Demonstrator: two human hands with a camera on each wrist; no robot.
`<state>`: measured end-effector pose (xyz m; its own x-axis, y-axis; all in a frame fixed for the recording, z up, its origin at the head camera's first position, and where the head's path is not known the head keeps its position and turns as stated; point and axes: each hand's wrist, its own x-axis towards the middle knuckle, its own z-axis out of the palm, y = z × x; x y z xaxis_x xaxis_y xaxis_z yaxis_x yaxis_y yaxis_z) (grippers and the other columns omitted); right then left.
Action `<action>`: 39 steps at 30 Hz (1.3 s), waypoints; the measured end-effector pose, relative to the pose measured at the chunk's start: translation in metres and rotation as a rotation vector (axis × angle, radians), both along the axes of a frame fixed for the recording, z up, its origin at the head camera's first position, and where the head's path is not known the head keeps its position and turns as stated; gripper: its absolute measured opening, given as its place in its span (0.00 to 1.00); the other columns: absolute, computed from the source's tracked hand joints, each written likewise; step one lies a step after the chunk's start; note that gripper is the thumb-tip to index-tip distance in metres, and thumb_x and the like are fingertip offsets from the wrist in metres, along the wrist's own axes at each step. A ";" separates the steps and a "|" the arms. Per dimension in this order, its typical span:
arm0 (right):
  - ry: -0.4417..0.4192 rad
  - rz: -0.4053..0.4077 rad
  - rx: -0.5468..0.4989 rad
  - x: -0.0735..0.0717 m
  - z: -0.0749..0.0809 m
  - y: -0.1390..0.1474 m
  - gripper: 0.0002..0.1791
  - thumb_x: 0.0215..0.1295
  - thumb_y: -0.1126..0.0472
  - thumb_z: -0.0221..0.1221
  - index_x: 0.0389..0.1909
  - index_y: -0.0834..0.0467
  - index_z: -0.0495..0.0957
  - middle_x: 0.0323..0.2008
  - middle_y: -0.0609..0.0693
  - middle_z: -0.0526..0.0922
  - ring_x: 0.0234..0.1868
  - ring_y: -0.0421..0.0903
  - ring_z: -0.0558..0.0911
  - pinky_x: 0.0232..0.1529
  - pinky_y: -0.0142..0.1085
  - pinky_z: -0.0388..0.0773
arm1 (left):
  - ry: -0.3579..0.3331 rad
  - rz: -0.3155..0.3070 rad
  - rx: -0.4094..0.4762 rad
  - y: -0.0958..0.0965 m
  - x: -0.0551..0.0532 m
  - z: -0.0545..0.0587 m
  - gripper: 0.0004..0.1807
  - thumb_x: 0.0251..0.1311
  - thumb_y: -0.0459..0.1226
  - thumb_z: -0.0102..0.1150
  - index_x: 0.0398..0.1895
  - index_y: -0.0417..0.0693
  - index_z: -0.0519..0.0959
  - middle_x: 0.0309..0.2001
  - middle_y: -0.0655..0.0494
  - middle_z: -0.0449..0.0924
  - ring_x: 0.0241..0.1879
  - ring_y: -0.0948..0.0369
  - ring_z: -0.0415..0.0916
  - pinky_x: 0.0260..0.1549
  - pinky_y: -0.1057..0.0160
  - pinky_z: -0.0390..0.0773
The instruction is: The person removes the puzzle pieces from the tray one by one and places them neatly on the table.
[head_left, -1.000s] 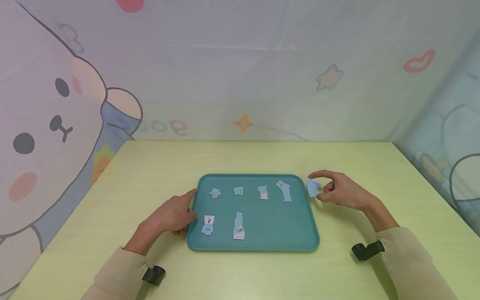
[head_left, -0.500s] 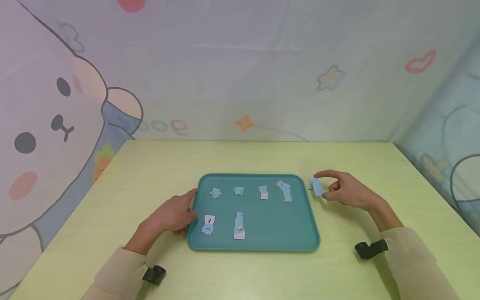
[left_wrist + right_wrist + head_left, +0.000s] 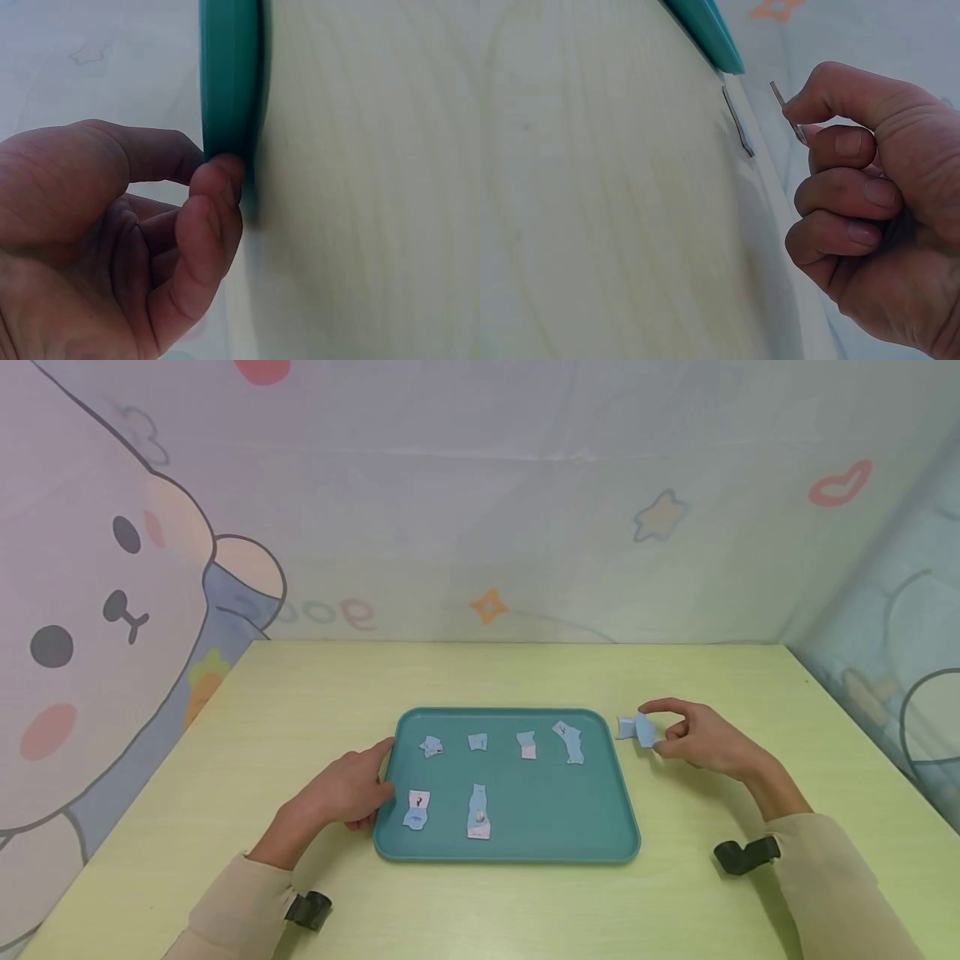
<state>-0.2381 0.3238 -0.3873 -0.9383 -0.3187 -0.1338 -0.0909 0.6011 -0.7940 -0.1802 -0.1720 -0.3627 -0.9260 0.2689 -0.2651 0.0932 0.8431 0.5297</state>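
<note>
My left hand (image 3: 354, 787) grips the left rim of the teal tray (image 3: 558, 802), thumb over the edge; in the left wrist view curled fingers (image 3: 196, 247) meet the tray's edge. Beyond the tray's right side, my right hand (image 3: 701, 739) pinches a small light-blue paper piece (image 3: 646, 730) between thumb and forefinger, the other fingers curled. That held piece (image 3: 778, 96) is seen edge-on and off the table in the right wrist view. Just left of it a second light-blue piece (image 3: 626, 727) lies near the tray's right rim, partly hidden by the held one.
Several torn-looking light-blue pieces lie apart on the tray, among them a long one (image 3: 477, 814), a bent one (image 3: 571, 742) and one with a dark mark (image 3: 417, 810). The pale wooden table (image 3: 510, 910) extends around the tray to a printed backdrop (image 3: 420, 502).
My right hand has moved rightward, away from the tray, with the pinched piece turning in its fingers. More of the piece beside the tray shows now. My left hand and the tray have stayed still.
</note>
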 end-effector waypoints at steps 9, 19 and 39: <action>0.019 -0.031 0.000 -0.002 -0.003 0.011 0.34 0.64 0.67 0.62 0.73 0.60 0.67 0.18 0.41 0.58 0.18 0.37 0.56 0.20 0.32 0.57 | -0.006 -0.001 -0.002 0.000 0.000 0.000 0.41 0.69 0.29 0.50 0.83 0.32 0.50 0.16 0.53 0.75 0.14 0.60 0.74 0.19 0.63 0.77; 0.002 -0.034 0.003 -0.006 -0.003 0.019 0.36 0.64 0.68 0.61 0.74 0.62 0.66 0.18 0.41 0.59 0.18 0.38 0.56 0.21 0.32 0.58 | -0.008 -0.002 -0.006 0.000 -0.001 0.000 0.41 0.68 0.29 0.50 0.83 0.32 0.50 0.15 0.53 0.75 0.14 0.61 0.74 0.18 0.63 0.77; 0.050 -0.031 0.082 -0.013 -0.008 0.024 0.36 0.61 0.70 0.61 0.73 0.65 0.66 0.20 0.43 0.62 0.19 0.36 0.58 0.22 0.32 0.58 | -0.012 -0.003 -0.006 0.001 -0.001 -0.001 0.41 0.68 0.29 0.49 0.83 0.32 0.50 0.15 0.53 0.74 0.14 0.61 0.73 0.18 0.64 0.76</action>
<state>-0.2510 0.3477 -0.3948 -0.9537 -0.2794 -0.1113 -0.1093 0.6668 -0.7372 -0.1809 -0.1714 -0.3634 -0.9220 0.2702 -0.2775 0.0897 0.8459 0.5257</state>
